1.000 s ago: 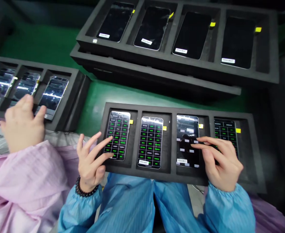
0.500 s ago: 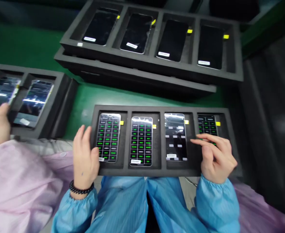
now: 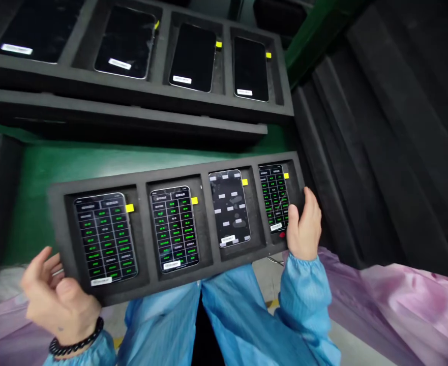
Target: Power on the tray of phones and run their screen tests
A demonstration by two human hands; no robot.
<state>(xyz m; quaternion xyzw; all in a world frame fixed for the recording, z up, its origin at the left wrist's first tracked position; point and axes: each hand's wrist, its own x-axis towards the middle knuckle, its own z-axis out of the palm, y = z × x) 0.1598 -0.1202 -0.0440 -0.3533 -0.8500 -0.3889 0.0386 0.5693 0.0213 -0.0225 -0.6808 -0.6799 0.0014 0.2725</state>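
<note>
Blue-clad legs (image 3: pixel 162 320) sit below the tray (image 3: pixel 148 231); the left hand (image 3: pixel 61 300) curls at its left end, grip unclear, the right hand (image 3: pixel 304 231) clasps its right. Probably light, firm foam: hold it by the ends, off four glassy, fragile phones (image 3: pixel 175 229). Beyond: green table (image 3: pixel 40 203), second tray (image 3: pixel 162 91).

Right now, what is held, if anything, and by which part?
The tray, by its short ends: left hand at one, right hand at the other.

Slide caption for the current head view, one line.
Left hand and right hand at opposite ends of a grey tray of four lit phones; dark phones in another tray beyond.
</note>
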